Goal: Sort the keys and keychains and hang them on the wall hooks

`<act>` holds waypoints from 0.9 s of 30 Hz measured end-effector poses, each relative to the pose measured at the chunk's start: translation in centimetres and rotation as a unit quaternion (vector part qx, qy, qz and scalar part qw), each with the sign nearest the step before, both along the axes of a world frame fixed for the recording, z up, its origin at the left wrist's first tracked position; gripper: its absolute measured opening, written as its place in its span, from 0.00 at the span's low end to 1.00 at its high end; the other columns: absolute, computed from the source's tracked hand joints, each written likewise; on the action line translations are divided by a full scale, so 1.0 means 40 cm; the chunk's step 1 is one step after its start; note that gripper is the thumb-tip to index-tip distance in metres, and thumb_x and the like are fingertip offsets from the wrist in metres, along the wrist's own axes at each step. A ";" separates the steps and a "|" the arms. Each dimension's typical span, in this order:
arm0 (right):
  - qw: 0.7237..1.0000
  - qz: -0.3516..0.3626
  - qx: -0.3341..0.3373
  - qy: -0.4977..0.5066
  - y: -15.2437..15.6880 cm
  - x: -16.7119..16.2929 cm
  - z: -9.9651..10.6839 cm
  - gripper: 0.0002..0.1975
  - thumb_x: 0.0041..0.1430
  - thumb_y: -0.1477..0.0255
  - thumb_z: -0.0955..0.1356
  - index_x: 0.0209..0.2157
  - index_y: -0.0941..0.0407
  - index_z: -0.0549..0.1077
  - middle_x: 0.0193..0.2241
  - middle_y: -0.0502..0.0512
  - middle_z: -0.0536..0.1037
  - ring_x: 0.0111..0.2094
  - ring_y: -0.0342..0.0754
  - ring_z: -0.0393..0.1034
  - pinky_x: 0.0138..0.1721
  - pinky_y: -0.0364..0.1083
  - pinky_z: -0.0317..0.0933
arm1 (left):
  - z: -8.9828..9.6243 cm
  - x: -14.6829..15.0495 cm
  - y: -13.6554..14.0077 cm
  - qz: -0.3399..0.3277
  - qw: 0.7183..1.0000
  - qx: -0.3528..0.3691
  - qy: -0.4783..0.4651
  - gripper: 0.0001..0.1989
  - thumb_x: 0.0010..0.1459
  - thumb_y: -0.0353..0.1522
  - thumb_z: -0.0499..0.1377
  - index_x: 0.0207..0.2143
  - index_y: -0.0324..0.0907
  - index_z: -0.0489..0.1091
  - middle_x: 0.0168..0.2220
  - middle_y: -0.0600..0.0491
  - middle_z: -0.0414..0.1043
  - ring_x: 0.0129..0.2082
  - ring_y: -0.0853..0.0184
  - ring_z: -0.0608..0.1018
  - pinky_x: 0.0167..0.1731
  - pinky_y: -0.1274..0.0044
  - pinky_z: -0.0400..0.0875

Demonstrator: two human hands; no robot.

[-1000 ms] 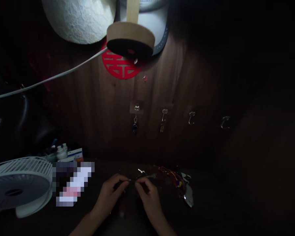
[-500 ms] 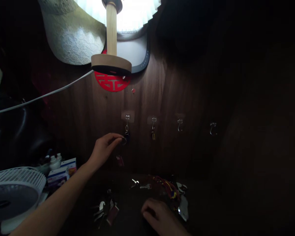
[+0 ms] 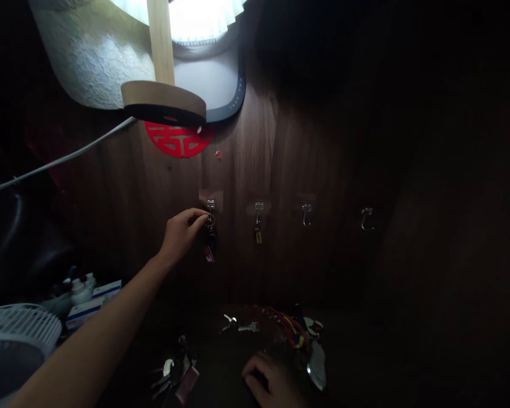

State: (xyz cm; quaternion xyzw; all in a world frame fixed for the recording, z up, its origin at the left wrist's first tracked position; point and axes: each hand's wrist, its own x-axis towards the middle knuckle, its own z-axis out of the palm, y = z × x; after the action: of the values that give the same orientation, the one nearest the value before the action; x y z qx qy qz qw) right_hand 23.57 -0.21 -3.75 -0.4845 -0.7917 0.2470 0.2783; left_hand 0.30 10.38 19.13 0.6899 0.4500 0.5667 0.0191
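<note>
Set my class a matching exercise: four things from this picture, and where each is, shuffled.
1 Left hand
2 Right hand
3 Red cutout
4 White fan

A bottom left corner of the view
B pinching a ring at the leftmost hook
C partly behind the lamp base
D near the middle of the bottom edge

Pairs: 1-B, 2-D, 3-C, 4-A

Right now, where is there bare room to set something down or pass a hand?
Dark tabletop looks bare between the key bunch and the right hand; so does wall below the third hook from left. Crowded: fan and boxes at left; cords beside the right hand; the first hook, where the left hand holds a ring.
</note>
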 end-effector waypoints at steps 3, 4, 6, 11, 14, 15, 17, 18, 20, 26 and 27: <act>1.000 -0.002 0.001 -0.008 -0.002 0.000 0.002 0.09 0.51 0.79 0.63 0.30 0.53 0.73 0.30 0.50 0.76 0.33 0.44 0.70 0.34 0.39 0.59 | -0.011 0.003 0.007 0.009 1.000 0.000 -0.006 0.10 0.54 0.37 0.57 0.35 0.43 0.74 0.34 0.54 0.79 0.33 0.65 0.77 0.35 0.77 0.69; 1.000 -0.003 0.000 -0.010 -0.003 0.001 0.003 0.09 0.51 0.78 0.63 0.30 0.53 0.73 0.30 0.50 0.76 0.33 0.44 0.70 0.34 0.39 0.59 | -0.015 0.003 0.008 0.012 1.000 -0.001 -0.008 0.10 0.53 0.37 0.57 0.35 0.43 0.74 0.33 0.55 0.78 0.33 0.66 0.77 0.35 0.77 0.69; 1.000 -0.004 -0.004 -0.010 -0.005 0.001 0.006 0.09 0.51 0.78 0.63 0.30 0.53 0.73 0.31 0.50 0.76 0.33 0.44 0.70 0.34 0.39 0.59 | -0.023 0.002 0.011 0.014 1.000 -0.003 -0.009 0.10 0.53 0.38 0.57 0.34 0.44 0.74 0.33 0.55 0.78 0.32 0.66 0.77 0.35 0.78 0.69; 1.000 -0.003 -0.009 -0.015 -0.013 -0.001 0.015 0.09 0.52 0.79 0.63 0.30 0.54 0.73 0.31 0.50 0.76 0.34 0.44 0.71 0.34 0.39 0.58 | -0.038 0.001 0.013 0.008 1.000 -0.007 -0.013 0.10 0.54 0.39 0.56 0.34 0.44 0.73 0.34 0.55 0.78 0.34 0.65 0.77 0.36 0.78 0.69; 1.000 -0.006 -0.009 -0.012 -0.018 -0.004 0.025 0.09 0.52 0.79 0.63 0.30 0.54 0.73 0.31 0.50 0.76 0.34 0.44 0.70 0.35 0.39 0.58 | -0.046 0.004 0.009 0.007 1.000 -0.011 -0.020 0.10 0.54 0.38 0.56 0.35 0.44 0.73 0.35 0.55 0.78 0.35 0.65 0.77 0.37 0.78 0.69; 1.000 -0.007 -0.010 -0.009 -0.021 -0.005 0.030 0.09 0.52 0.79 0.63 0.30 0.54 0.73 0.31 0.50 0.76 0.34 0.44 0.70 0.35 0.39 0.58 | -0.049 0.005 0.008 0.005 1.000 -0.014 -0.023 0.10 0.55 0.38 0.56 0.36 0.44 0.73 0.35 0.55 0.78 0.35 0.65 0.77 0.37 0.78 0.69; 1.000 -0.011 -0.016 -0.002 -0.026 -0.008 0.039 0.09 0.52 0.78 0.63 0.30 0.54 0.73 0.31 0.50 0.76 0.34 0.44 0.70 0.35 0.40 0.58 | -0.058 0.004 0.003 0.003 0.999 -0.022 -0.028 0.11 0.55 0.39 0.56 0.37 0.44 0.73 0.35 0.55 0.78 0.35 0.65 0.78 0.37 0.77 0.70; 1.000 -0.013 -0.020 0.000 -0.028 -0.010 0.043 0.09 0.52 0.78 0.63 0.30 0.54 0.73 0.31 0.50 0.76 0.34 0.44 0.70 0.35 0.40 0.58 | -0.065 0.002 0.000 0.002 0.999 -0.027 -0.031 0.12 0.55 0.39 0.56 0.38 0.44 0.73 0.35 0.55 0.78 0.35 0.65 0.78 0.36 0.77 0.70; 0.999 -0.018 -0.029 0.003 -0.032 -0.012 0.047 0.08 0.53 0.78 0.63 0.30 0.53 0.73 0.31 0.50 0.75 0.34 0.44 0.70 0.35 0.40 0.58 | -0.082 -0.006 -0.007 0.000 0.999 -0.038 -0.034 0.13 0.55 0.39 0.56 0.39 0.44 0.72 0.36 0.54 0.78 0.35 0.65 0.78 0.36 0.77 0.70; 0.999 -0.008 -0.032 0.009 -0.035 -0.011 0.046 0.08 0.55 0.76 0.62 0.30 0.54 0.72 0.31 0.50 0.74 0.34 0.45 0.69 0.35 0.41 0.58 | -0.177 -0.050 -0.043 0.015 0.995 -0.086 -0.041 0.14 0.54 0.41 0.56 0.39 0.45 0.73 0.39 0.54 0.78 0.38 0.64 0.77 0.39 0.76 0.69; 0.999 -0.006 -0.034 0.010 -0.034 -0.011 0.046 0.07 0.55 0.75 0.62 0.31 0.54 0.72 0.30 0.50 0.74 0.33 0.45 0.69 0.35 0.41 0.58 | -0.198 -0.060 -0.051 0.016 0.994 -0.098 -0.041 0.14 0.54 0.41 0.56 0.39 0.45 0.73 0.38 0.54 0.78 0.37 0.64 0.77 0.38 0.76 0.69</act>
State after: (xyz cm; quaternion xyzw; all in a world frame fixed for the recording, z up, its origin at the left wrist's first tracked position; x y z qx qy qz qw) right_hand 23.14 -1.57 -1.91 -0.4963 -0.7769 0.2771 0.2708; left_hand -2.12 8.32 11.19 0.6534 0.5132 0.5480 0.0965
